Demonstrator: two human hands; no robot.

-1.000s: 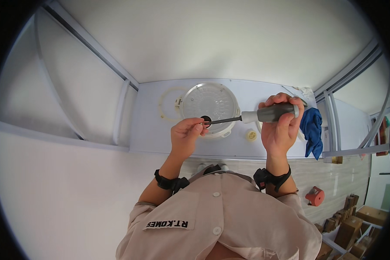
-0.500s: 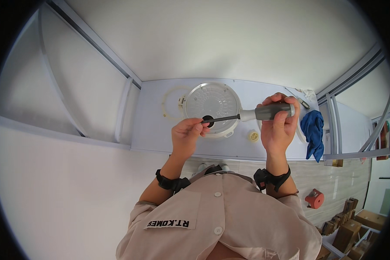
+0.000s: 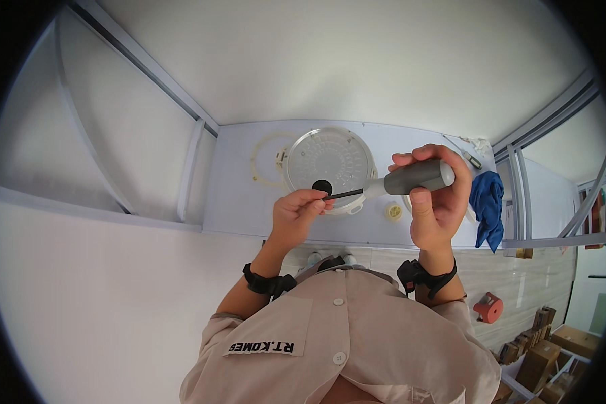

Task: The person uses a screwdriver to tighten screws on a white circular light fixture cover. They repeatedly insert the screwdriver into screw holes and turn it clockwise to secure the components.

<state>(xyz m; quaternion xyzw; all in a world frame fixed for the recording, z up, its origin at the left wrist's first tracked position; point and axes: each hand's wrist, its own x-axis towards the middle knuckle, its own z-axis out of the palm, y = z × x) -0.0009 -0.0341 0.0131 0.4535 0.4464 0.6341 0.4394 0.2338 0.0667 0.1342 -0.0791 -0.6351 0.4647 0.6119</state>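
Observation:
In my right hand [image 3: 438,205] rests the grey handle of a screwdriver [image 3: 411,179], held above the table with its dark shaft pointing left. The thumb and fingers of my left hand [image 3: 296,214] pinch the far end of the shaft, hiding its tip. Just beyond my hands lies a round metal plate set in a white rim, like a rice cooker lid [image 3: 330,156]. A black round piece [image 3: 322,186] sits at its near edge. A small pale-yellow round part [image 3: 393,211] lies below the screwdriver. My right hand partly covers a white round thing.
A thin cream ring [image 3: 254,161] lies left of the lid on the white table [image 3: 236,209]. At the right are a blue cloth [image 3: 488,205] and a slim tool with a dark handle [image 3: 471,160]. A red stool [image 3: 489,308] and cardboard boxes [image 3: 542,360] stand on the floor.
The screwdriver's handle has moved slightly left and now tilts higher at its right end. My left hand has shifted a little right and down along with the shaft.

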